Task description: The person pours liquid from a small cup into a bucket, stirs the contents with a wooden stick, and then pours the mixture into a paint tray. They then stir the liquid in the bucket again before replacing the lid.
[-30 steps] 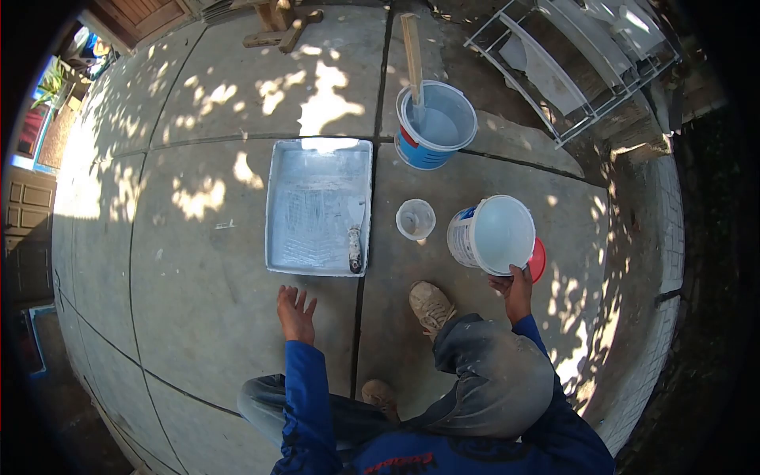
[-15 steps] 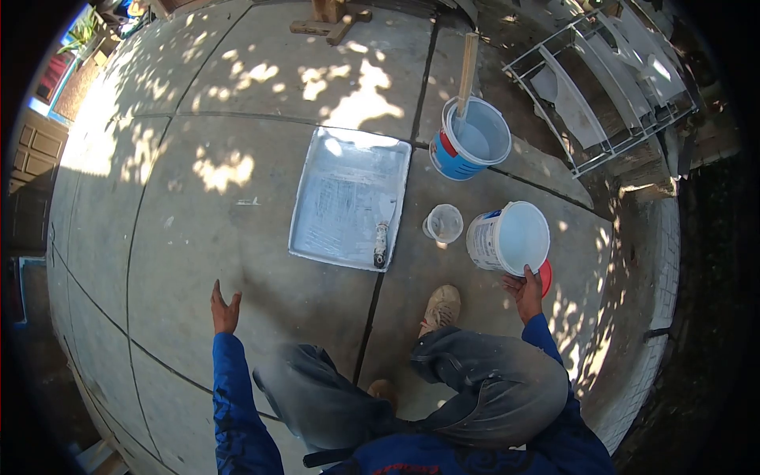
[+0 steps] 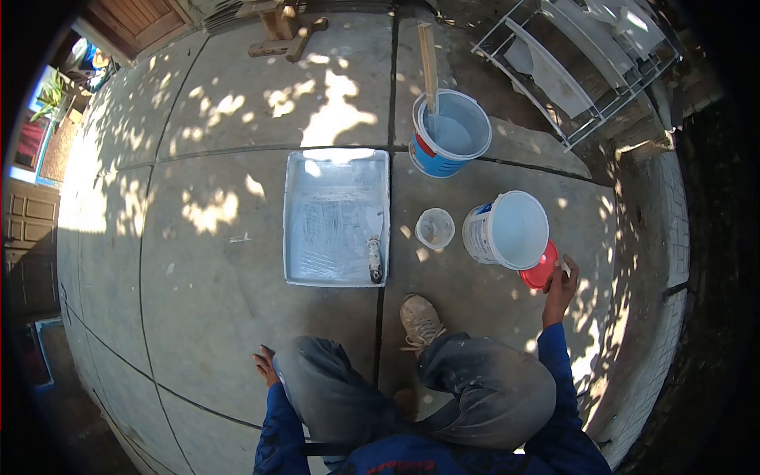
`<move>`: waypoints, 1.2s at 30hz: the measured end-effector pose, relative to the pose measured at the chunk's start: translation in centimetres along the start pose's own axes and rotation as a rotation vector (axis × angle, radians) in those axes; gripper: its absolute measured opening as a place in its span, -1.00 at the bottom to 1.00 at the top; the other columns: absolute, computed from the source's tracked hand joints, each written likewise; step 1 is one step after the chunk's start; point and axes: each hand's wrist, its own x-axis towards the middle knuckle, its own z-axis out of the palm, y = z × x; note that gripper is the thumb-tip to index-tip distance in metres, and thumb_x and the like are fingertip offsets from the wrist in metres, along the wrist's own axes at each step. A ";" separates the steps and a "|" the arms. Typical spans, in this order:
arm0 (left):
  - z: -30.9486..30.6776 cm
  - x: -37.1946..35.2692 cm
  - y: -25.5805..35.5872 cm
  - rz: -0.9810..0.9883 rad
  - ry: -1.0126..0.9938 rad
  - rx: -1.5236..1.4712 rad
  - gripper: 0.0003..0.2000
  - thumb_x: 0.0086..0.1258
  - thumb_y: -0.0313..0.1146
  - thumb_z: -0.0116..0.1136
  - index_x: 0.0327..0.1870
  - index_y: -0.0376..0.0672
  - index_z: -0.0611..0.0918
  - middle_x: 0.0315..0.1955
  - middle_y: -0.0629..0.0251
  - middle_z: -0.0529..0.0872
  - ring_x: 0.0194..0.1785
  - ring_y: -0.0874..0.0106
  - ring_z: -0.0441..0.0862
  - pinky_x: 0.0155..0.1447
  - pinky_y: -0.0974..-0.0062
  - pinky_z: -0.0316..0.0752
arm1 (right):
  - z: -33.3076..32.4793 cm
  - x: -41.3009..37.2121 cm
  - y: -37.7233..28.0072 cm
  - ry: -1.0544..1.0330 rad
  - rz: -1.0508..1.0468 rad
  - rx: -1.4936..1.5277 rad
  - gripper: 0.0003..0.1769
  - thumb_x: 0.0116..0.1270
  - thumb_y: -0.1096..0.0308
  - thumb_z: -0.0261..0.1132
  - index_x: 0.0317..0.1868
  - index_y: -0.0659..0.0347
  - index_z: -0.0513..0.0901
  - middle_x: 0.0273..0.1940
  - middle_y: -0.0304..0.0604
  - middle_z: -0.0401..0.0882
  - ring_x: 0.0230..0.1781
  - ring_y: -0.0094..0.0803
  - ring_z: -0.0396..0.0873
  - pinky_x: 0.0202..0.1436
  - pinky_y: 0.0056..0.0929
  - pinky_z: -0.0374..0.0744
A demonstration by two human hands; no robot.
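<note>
Hidden or unclear:
- Left hand point(image 3: 264, 365), lower left of centre, is partly covered by the knee. Only the knuckles are seen, and the fingers' state cannot be told.
- Right hand point(image 3: 560, 290), right of centre, is seen from the back. Its fingers are kept close together, with the tips at the edge of the red lid point(image 3: 539, 269). Whether the lid is pinched cannot be told.
- The lid is half tucked under the white bucket point(image 3: 507, 229).
- The rack point(image 3: 582, 67) is cut off at the upper right.

Changed in half a second:
- The white bucket was tipped and held at its rim. It is now stood upright and released, and the right hand has been shifted to the lid.
- The left hand, then raised with fingers spread, has been lowered beside the knee.

Writing:
- A blue label is seen on the white bucket and a red patch on the blue bucket point(image 3: 450, 133). Neither can be read.

Centre:
- Tray point(image 3: 332, 170) with scraper point(image 3: 374, 255).
- Cup point(image 3: 435, 228) just beside it.
</note>
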 end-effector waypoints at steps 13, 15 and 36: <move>1.2 -0.9 -0.4 -0.056 0.003 0.001 -0.36 0.56 -0.51 -0.27 0.62 0.09 -0.05 0.56 -0.21 -0.17 0.60 -0.10 -0.11 0.58 -0.08 -0.06 | 26.2 10.0 -19.5 -0.520 -0.502 -0.174 -0.09 0.16 0.13 0.52 0.44 0.25 0.31 0.21 0.01 0.52 -0.32 -0.47 0.63 -0.34 -0.51 0.57; -0.1 -1.5 0.1 -0.082 -0.063 0.045 -0.36 0.54 -0.54 -0.24 0.61 -0.01 -0.06 0.55 -0.28 -0.18 0.61 -0.08 -0.13 0.60 -0.04 -0.12 | 30.2 12.4 -21.2 -0.537 -0.505 -0.207 0.00 0.11 0.07 0.55 0.48 0.24 0.27 0.27 0.05 0.48 -0.28 -0.43 0.65 -0.35 -0.48 0.58; -6.3 -3.2 5.6 -0.267 -0.223 -0.206 0.10 0.05 -0.56 0.33 0.60 -0.16 -0.17 0.55 -0.23 -0.31 0.61 -0.14 -0.33 0.63 0.04 -0.25 | 27.0 15.2 -24.3 -0.940 -0.702 -0.767 -0.70 0.04 0.31 0.57 -0.22 0.20 0.72 -0.29 -0.26 0.69 -0.30 -0.52 0.62 -0.18 -0.48 0.59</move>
